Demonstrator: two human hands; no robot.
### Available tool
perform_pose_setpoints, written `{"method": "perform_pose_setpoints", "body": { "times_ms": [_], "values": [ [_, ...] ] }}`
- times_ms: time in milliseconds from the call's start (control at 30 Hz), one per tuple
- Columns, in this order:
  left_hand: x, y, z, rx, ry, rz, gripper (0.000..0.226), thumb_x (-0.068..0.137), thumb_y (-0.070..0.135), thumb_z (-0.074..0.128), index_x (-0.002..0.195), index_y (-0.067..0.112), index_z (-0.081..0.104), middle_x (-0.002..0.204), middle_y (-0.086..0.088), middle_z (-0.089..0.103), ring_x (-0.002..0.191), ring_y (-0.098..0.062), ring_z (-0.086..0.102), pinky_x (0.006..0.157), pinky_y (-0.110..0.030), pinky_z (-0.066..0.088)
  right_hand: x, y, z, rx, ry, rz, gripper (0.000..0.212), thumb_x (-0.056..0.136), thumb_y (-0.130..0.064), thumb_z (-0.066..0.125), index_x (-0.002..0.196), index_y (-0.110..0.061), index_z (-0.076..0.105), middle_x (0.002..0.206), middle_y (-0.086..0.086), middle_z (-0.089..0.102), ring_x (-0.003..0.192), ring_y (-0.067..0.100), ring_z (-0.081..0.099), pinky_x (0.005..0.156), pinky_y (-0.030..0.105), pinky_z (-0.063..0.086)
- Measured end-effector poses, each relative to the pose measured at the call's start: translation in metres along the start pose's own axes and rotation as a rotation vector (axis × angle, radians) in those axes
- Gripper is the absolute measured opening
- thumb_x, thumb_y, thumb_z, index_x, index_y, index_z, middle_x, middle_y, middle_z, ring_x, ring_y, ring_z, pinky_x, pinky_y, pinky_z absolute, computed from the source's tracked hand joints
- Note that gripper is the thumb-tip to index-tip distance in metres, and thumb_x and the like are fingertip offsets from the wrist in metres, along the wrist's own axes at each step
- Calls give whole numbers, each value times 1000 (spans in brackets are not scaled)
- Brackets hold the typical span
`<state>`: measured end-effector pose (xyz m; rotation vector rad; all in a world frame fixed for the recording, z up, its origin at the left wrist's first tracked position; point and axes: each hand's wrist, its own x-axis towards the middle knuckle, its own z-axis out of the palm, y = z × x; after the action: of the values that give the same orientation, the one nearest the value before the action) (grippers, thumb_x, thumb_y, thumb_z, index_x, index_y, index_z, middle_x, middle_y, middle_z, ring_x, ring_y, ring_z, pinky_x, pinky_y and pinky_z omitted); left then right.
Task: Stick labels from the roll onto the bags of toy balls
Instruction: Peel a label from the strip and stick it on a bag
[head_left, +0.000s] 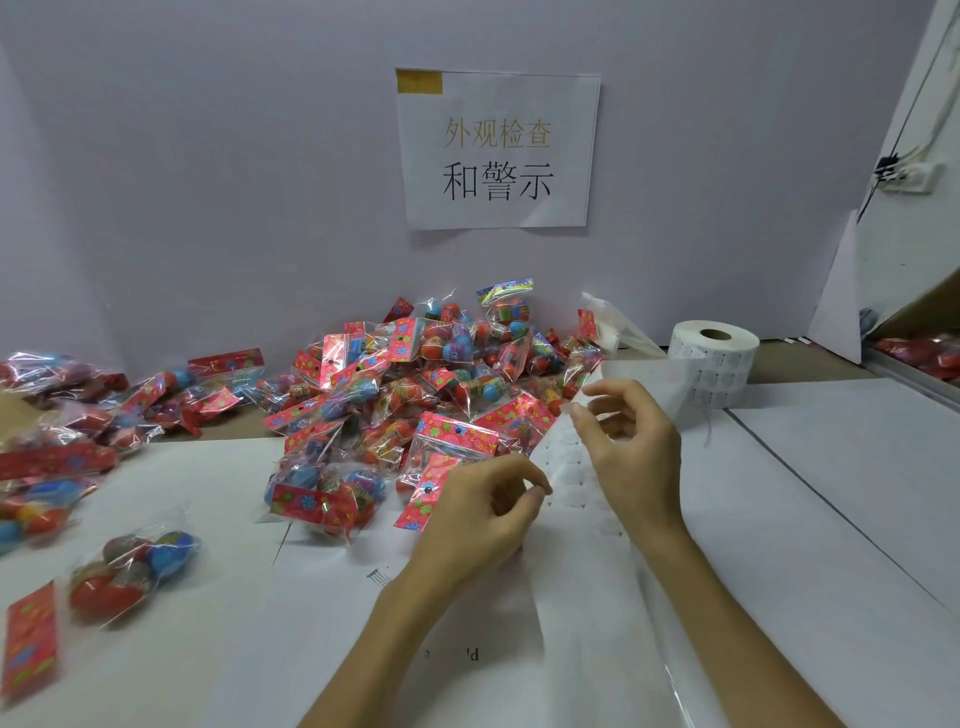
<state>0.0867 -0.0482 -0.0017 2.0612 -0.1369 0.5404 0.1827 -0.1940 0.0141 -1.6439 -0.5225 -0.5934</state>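
White label roll (712, 364) upright at right, clear bags of toy balls (415, 384) heaped centre

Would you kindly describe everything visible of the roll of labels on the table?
The label roll is white, wound on a brown cardboard core, lying flat with hole upward, at the right rear of the table beside the pile of bags. Rows of printed labels show on its side. Its strip unwinds toward the person, pinched by the right hand and, lower down, the left hand.
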Motion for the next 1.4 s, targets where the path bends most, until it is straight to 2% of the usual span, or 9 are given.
{"method": "perform_pose_setpoints", "body": {
  "times_ms": [133, 267, 333, 533, 733, 900, 1000, 1233, 1400],
  "values": [
    [4, -1, -1, -22, 116, 1, 17, 94, 4, 64, 90, 16, 75, 65, 2, 66, 59, -24, 61, 58, -44, 54, 0, -1, 0, 86, -134, 62, 29, 85, -12, 80, 107, -26, 68, 91, -10, 70, 84, 10, 69, 71, 23, 58],
    [8, -2, -9, -35, 312, -63, 18, 96, 11, 67, 93, 29, 71, 80, 13, 69, 69, -6, 66, 59, -18, 53, -3, -4, 2, 181, -314, 70, 46, 84, -2, 78, 117, -32, 67, 92, -8, 71, 86, 13, 70, 73, 22, 56],
    [9, -2, -11, -56, 362, -94, 23, 96, 16, 68, 94, 38, 67, 88, 16, 69, 77, -3, 66, 62, -17, 55, -5, -4, 3, 156, -398, 53, 59, 82, 9, 71, 121, -34, 65, 93, -9, 70, 87, 14, 69, 73, 22, 54],
    [9, -5, -12, -9, 274, -95, 6, 90, 24, 78, 95, 25, 76, 89, 13, 72, 80, -5, 66, 67, -15, 52, -10, -5, 6, 116, -543, -7, 69, 71, 7, 54, 118, -41, 66, 90, -7, 70, 78, 19, 69, 69, 24, 56],
    [9, -4, -11, -34, 293, -80, 15, 88, 12, 78, 78, 22, 73, 73, 10, 71, 70, -9, 65, 63, -17, 50, -14, -5, 10, 97, -531, -20, 58, 80, 2, 68, 116, -43, 66, 95, -16, 69, 84, 14, 67, 69, 20, 54],
    [11, -4, -15, -175, 322, -108, 7, 89, 13, 77, 85, 18, 78, 80, 7, 75, 74, -8, 67, 66, -17, 52, -13, -5, 12, 74, -493, 35, 23, 86, -21, 81, 107, -28, 72, 94, -13, 72, 85, 12, 70, 72, 25, 58],
    [11, -5, -15, -183, 335, -137, 11, 91, 15, 75, 87, 25, 78, 81, 12, 75, 75, -6, 68, 66, -17, 54, -12, -4, 11, 70, -438, 47, 3, 90, -17, 76, 92, -19, 73, 81, -7, 72, 77, 15, 70, 73, 30, 59],
    [7, -6, -12, 27, 340, -111, 29, 90, 14, 72, 110, 35, 68, 97, 20, 69, 89, 2, 63, 68, -10, 52, -15, 0, 12, -69, -450, -66, 13, 88, -16, 68, 78, -23, 62, 72, -11, 63, 68, 9, 61, 62, 16, 49],
    [7, -7, -13, 125, 244, 27, 9, 85, 25, 73, 94, 25, 77, 95, 16, 71, 92, -6, 63, 72, -11, 44, -13, 2, 7, -196, -512, -207, 9, 83, -22, 62, 76, -26, 57, 70, -11, 60, 69, 13, 61, 62, 28, 52]
  ]
}}
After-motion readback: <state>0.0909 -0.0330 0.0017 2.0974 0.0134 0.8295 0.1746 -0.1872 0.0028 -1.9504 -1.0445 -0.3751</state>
